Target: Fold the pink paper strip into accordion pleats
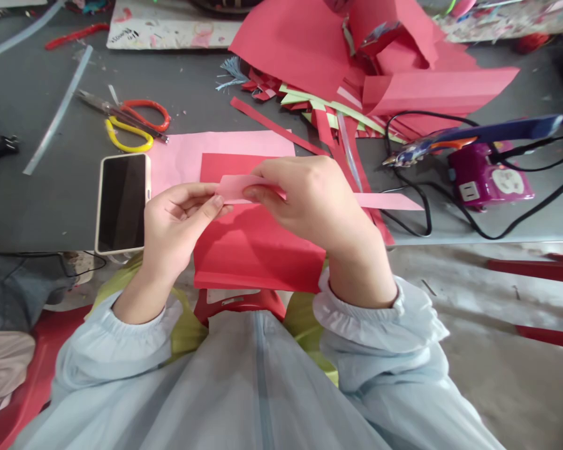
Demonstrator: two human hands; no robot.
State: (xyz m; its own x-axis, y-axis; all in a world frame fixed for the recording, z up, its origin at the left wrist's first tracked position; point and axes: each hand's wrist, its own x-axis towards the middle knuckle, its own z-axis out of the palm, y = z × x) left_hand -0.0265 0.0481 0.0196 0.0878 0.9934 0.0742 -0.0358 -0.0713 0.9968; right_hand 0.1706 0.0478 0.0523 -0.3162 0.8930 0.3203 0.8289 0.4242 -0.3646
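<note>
A pink paper strip [232, 189] stretches between my hands above a red paper sheet [263, 250]. My left hand [181, 222] pinches its left end between thumb and fingers. A little to the right, my right hand [304, 200] is closed on the same strip, thumb on the near side. A long pink tail [389, 200] emerges beyond my right hand; the part beneath the hand is hidden. Under the red sheet, toward the back, lies a larger pink paper sheet [178, 156]. The red sheet's near edge hangs past the table's front edge.
A phone [123, 203] lies left of my left hand, with scissors [131, 122] and pliers behind it. Red paper pieces [300, 50] heap at the back. A blue glue gun [478, 137], its black cord and a purple box [488, 175] occupy the right. Clear glue sticks [59, 112] lie left.
</note>
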